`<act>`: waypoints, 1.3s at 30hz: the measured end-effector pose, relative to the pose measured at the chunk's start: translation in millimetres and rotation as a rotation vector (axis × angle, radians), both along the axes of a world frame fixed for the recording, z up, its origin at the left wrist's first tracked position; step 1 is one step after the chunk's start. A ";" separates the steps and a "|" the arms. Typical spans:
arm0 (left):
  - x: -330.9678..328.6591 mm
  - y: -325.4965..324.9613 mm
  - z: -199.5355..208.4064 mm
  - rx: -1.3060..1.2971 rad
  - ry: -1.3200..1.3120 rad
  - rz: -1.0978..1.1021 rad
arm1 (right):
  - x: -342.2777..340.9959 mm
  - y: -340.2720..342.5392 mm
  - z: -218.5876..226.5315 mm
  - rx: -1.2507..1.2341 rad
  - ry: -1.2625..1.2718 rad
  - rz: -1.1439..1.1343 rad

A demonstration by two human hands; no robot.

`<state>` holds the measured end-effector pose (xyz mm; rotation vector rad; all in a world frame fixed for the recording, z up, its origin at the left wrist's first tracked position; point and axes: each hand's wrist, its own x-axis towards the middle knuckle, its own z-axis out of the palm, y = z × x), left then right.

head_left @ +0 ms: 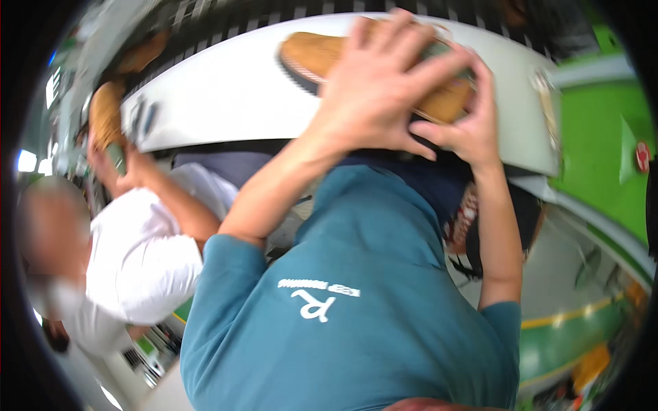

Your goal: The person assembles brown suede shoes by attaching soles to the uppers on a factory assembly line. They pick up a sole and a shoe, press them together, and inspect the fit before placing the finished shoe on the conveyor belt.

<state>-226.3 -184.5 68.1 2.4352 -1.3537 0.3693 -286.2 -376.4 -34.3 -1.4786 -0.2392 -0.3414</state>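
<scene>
"Where is the tan, suede-looking shoe with the dark sole (312,57)?"

"Over the far part of the long white tabletop (226,103), toe to the left, heel to the right. I can't tell whether it rests there or is slightly raised."

"How would it handle?"

"Probably light, the upper soft and giving, the sole stiffer. It looks grippy and hardly fragile; I'd take hold at 2 places, the heel and the middle."

"And the hands?"

"The left hand (380,85) reaches across the shoe's middle, back up, fingers spread wide, thumb out toward the near right. The right hand (476,127) comes up from the near right, curved in a C around the heel, forearm nearly straight. Blur hides whether it presses."
</scene>
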 end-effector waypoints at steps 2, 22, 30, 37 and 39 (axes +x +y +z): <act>0.9 10.0 -3.1 -0.040 0.012 -0.013 | -4.6 6.6 6.6 0.029 0.064 0.011; 67.8 102.9 -93.0 -1.439 0.776 0.186 | -3.8 34.0 31.2 0.284 0.363 -0.027; 61.8 96.7 -92.2 -1.536 0.725 0.290 | -10.3 34.9 25.9 0.109 0.308 -0.107; 68.7 97.6 -89.6 -1.476 0.707 0.313 | -15.1 32.8 27.6 -0.019 0.250 -0.107; 72.1 95.5 -83.4 -1.464 0.697 0.273 | -17.5 32.7 27.2 -0.008 0.226 -0.114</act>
